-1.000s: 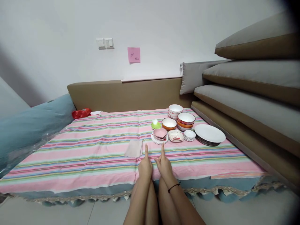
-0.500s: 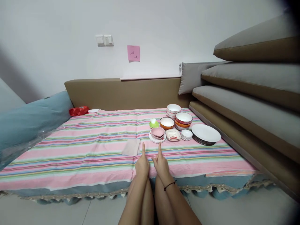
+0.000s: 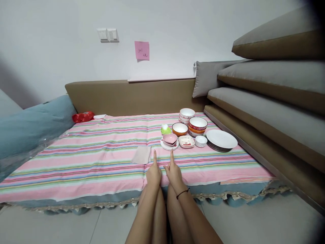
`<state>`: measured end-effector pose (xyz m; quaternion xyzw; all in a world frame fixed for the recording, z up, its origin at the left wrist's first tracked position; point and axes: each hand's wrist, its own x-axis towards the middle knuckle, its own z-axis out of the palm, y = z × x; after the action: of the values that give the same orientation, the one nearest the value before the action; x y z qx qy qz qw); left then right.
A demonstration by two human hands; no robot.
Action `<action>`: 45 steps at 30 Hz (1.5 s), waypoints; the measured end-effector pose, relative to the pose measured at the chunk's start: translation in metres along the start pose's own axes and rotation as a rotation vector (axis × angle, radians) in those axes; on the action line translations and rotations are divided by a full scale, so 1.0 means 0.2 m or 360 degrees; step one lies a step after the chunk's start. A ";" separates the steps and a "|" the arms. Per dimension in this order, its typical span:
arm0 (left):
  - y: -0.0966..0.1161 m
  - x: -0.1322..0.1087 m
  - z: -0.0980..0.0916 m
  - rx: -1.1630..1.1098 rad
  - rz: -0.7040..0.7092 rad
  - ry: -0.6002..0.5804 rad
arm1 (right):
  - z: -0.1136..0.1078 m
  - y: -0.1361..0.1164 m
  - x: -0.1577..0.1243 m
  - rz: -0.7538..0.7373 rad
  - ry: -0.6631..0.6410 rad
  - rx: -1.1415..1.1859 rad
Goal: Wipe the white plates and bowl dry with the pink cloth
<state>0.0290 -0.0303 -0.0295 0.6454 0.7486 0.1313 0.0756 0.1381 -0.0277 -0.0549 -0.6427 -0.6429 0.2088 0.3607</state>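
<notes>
My left hand [image 3: 153, 174] rests over my knees with its index finger stretched forward and the other fingers curled under. Beside it, my right hand [image 3: 173, 172] points the same way, its thumb held out to the side. Neither hand holds anything. Just left of my left fingertip lies a folded beige cloth [image 3: 141, 155]. Beyond the right fingertip, pink bowls [image 3: 169, 138] are stacked on white plates [image 3: 165, 146]. Square dishes [image 3: 186, 141], small white bowls [image 3: 201, 141] and a stack of large white plates [image 3: 221, 139] stand to the right.
Behind these are a green dish [image 3: 166, 130], an orange bowl [image 3: 180, 129], stacked bowls [image 3: 198, 123] and more white bowls [image 3: 187, 112]. A striped cloth [image 3: 101, 152] covers the surface. Cushions [image 3: 269, 108] pile up at right; a red package [image 3: 83, 117] lies far left.
The whole view has shifted slightly, so the wall, bedding and dishes sit higher in the picture. My hands keep the same pointing pose, and the dishes stay in place.
</notes>
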 end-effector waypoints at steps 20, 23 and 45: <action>-0.01 0.00 0.02 -0.0056 -0.0041 0.0014 | -0.02 0.00 0.01 0.0179 -0.0107 -0.0002; -0.01 0.01 0.01 -0.0041 -0.0035 0.0015 | -0.02 0.01 0.01 0.0188 -0.0094 -0.0021; -0.01 0.00 0.00 -0.0058 -0.0002 0.0005 | 0.01 -0.02 0.03 0.0188 -0.0129 -0.0267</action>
<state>0.0272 -0.0300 -0.0304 0.6432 0.7467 0.1457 0.0862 0.1337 -0.0219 -0.0520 -0.6984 -0.6332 0.2009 0.2664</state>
